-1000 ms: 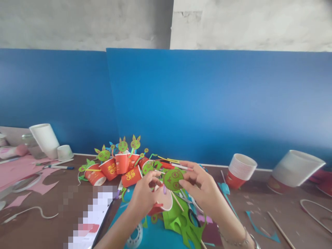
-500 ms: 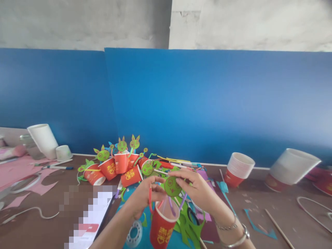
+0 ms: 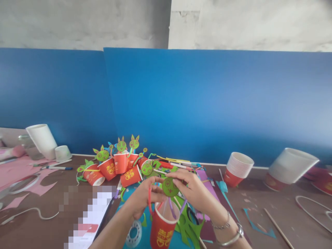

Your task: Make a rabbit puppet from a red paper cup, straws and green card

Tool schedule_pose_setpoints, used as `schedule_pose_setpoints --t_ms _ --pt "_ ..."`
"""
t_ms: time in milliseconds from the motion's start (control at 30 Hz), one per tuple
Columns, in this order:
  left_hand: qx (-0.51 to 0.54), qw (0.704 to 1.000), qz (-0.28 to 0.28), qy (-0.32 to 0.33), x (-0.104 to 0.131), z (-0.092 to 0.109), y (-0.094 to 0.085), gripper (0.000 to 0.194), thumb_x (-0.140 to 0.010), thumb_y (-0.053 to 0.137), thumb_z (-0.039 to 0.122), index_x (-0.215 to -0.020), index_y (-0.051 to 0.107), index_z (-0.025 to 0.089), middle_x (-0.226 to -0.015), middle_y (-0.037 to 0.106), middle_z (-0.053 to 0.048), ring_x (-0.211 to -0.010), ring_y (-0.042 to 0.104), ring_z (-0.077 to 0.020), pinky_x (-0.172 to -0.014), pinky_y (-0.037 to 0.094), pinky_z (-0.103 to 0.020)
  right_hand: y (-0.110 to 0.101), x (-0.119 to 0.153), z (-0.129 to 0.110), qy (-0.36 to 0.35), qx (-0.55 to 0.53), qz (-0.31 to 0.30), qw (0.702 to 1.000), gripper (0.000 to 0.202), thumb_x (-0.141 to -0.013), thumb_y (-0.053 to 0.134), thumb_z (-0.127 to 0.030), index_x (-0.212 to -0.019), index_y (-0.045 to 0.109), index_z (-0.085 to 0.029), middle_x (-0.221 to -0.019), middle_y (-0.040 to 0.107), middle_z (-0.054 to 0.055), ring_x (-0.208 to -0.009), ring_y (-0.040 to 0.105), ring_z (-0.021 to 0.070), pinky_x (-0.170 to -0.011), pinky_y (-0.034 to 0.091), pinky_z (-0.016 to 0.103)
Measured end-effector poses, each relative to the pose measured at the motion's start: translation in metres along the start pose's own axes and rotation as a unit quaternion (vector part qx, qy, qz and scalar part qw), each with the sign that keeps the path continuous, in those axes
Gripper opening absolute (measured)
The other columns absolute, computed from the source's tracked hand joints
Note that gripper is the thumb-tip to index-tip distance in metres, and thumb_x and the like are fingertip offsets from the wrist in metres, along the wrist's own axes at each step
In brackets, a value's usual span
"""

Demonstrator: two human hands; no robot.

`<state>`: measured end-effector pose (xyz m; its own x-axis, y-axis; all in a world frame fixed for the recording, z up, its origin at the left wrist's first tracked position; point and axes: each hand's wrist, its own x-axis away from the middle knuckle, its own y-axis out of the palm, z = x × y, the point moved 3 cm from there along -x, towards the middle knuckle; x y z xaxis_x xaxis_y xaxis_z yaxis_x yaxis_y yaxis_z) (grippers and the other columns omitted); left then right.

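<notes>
A round green paper face (image 3: 169, 187) with drawn eyes and mouth is just above the rim of a red paper cup (image 3: 162, 231). My right hand (image 3: 190, 189) pinches the face from the right. Curled fingers of my left hand (image 3: 147, 194) meet its left edge, partly hidden behind it. A red bent strip (image 3: 149, 202) stands at the cup's left side, close to my left fingers. Purple strips (image 3: 171, 208) rise from the cup's inside and right side. The cup has gold characters on its front and stands upright.
Several finished red cups with green animal faces (image 3: 121, 162) are piled at the back. Green paper scraps (image 3: 188, 224), a tape roll (image 3: 134, 233) and a blurred phone (image 3: 95, 214) surround the cup. Stacked cups (image 3: 238, 169) and a wooden stick (image 3: 278, 228) are at right.
The green face has shifted slightly left and turned a little, with my right hand moving left along with it. My left hand and the cup have hardly moved.
</notes>
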<state>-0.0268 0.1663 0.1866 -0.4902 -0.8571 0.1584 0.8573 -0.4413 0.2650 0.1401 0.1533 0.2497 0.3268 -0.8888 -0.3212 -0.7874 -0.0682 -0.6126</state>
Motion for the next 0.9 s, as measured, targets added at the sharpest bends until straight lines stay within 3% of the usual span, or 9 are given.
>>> schedule_pose_setpoints --t_ms 300,500,633,900 --pt "0.007 1.000 0.003 -0.010 0.0026 0.0054 0.0042 0.064 -0.054 0.085 0.021 -0.110 0.055 0.015 -0.083 0.073 -0.006 -0.079 0.069 -0.0233 -0.078 0.044 -0.033 0.0007 0.0004 -0.0006 0.009 0.002 0.005 1.000 0.038 -0.087 0.045 -0.011 -0.111 0.071 -0.025 -0.095 0.070 0.005 -0.083 0.062 0.0188 -0.077 0.049 0.031" --pt "0.028 0.999 0.017 -0.019 0.0039 0.0071 0.0058 0.062 -0.051 0.084 0.018 -0.107 0.057 0.015 -0.081 0.072 -0.005 -0.078 0.068 -0.0214 -0.073 0.043 -0.029 0.0041 0.0022 0.0015 0.050 -0.011 -0.018 0.999 0.041 -0.078 0.056 -0.012 -0.114 0.068 -0.025 -0.109 0.069 0.004 -0.088 0.063 0.0206 -0.077 0.048 0.032" --pt "0.035 0.999 0.017 -0.022 0.0044 0.0068 0.0057 0.062 -0.052 0.084 0.019 -0.108 0.057 0.015 -0.079 0.071 -0.004 -0.074 0.068 -0.0207 -0.068 0.043 -0.028 0.0069 0.0020 0.0063 0.084 -0.033 -0.011 0.996 0.041 -0.076 0.058 -0.012 -0.114 0.066 -0.023 -0.104 0.071 0.005 -0.079 0.063 0.0196 -0.073 0.049 0.033" --pt "0.030 0.999 0.003 -0.014 0.0027 0.0041 0.0027 0.059 -0.052 0.085 0.020 -0.104 0.058 0.015 -0.073 0.069 -0.002 -0.065 0.064 -0.0164 -0.061 0.039 -0.025 0.0085 0.0008 0.0042 0.067 -0.034 -0.006 0.997 0.039 -0.075 0.058 -0.010 -0.111 0.067 -0.023 -0.104 0.071 0.004 -0.085 0.063 0.0203 -0.077 0.049 0.033"
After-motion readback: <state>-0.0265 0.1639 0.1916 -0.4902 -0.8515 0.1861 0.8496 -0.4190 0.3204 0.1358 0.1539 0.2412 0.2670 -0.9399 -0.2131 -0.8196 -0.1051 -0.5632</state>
